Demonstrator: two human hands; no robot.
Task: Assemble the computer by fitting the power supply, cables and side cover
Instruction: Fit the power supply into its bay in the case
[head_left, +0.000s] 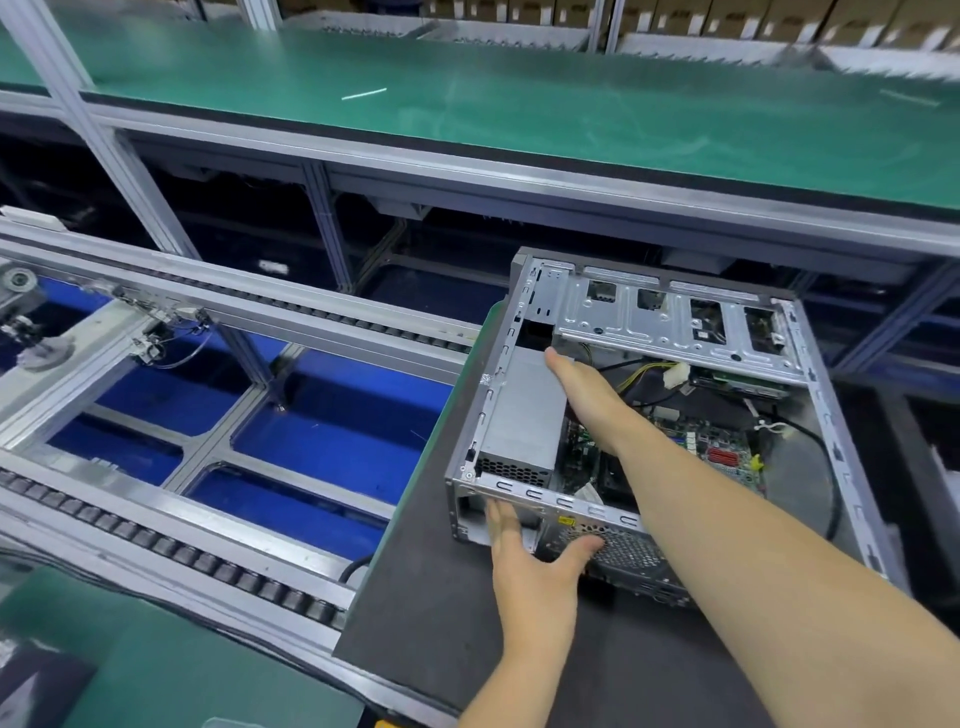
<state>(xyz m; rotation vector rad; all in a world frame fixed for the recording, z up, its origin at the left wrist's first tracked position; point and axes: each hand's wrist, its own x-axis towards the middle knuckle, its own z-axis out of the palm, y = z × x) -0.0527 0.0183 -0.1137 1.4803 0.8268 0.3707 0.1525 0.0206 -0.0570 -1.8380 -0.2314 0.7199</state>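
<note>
Head view: my right hand (582, 387) lies flat, fingers spread on the power supply (524, 415); left hand (535, 566), fingers spread, braces the chassis (540, 501) rear.

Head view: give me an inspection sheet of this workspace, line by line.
Surface: dark grey mat under the case, edged by a roller conveyor.
Job's things: open computer case lying side-up, no cover on; power supply sits in its left rear corner; motherboard exposed.
Clutter: nothing seen on the mat.
Hands: right hand reaches inside, resting flat against the power supply; left hand spread open against the case's rear panel.
Cables: yellow and black bundle with white connector lies loose; a black cable loops inside at right.
Surroundings: green bench beyond, with a blurred row of boxes behind it.
</note>
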